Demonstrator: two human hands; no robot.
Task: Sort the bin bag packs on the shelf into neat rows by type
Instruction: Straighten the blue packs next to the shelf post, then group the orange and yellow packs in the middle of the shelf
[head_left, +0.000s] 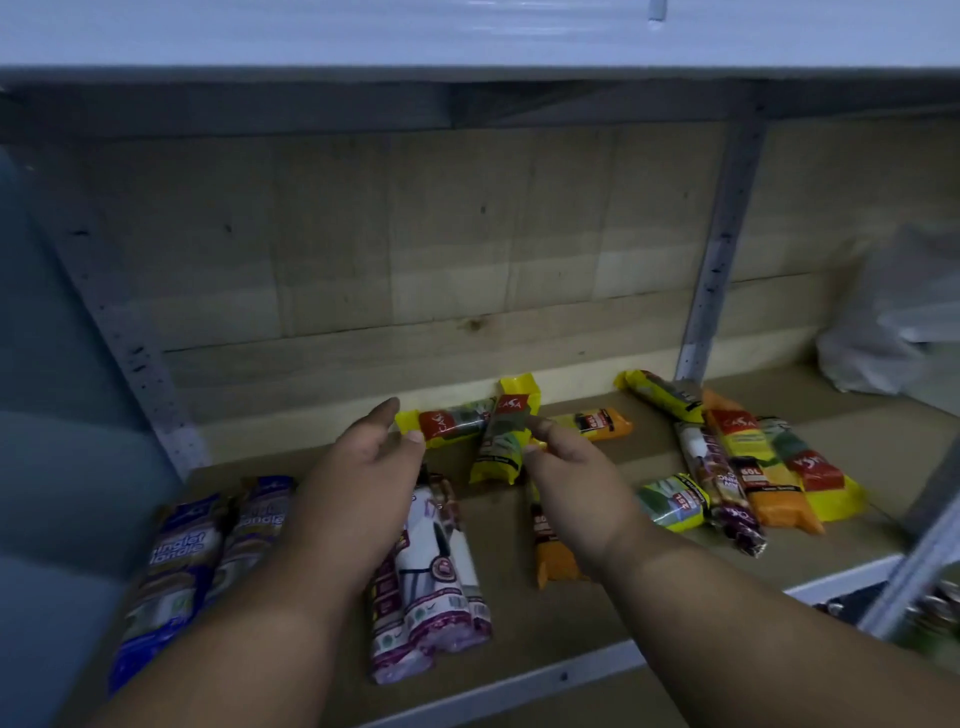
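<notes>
— What is this place we are looking into?

— We see a wooden shelf with a white front edge, a plank wall behind it and another shelf close above. It is dim in here.

— What is nearest to us?

— Close to the front edge, at the left, we see two blue packs side by side. Next to them, toward the middle, lie the white and purple packs, touching each other. A little right of those is an orange pack, partly hidden under our right arm.

— And our hands?

— Both reach past those packs. Our left hand is open, fingers spread, its thumb tip right at the end of a yellow pack with a red label. We cannot tell if it touches. Our right hand has its fingers curled near a second yellow pack that lies across the first one, but no grip shows.

— What is farther back?

— Both yellow packs lie near the back edge, by the plank wall. Another orange pack sits just right of them.

— And off to the right?

— A mixed heap of yellow, orange and purple packs lies there, all crossed over. Past it, near the back right corner, we see a white plastic bag.
</notes>
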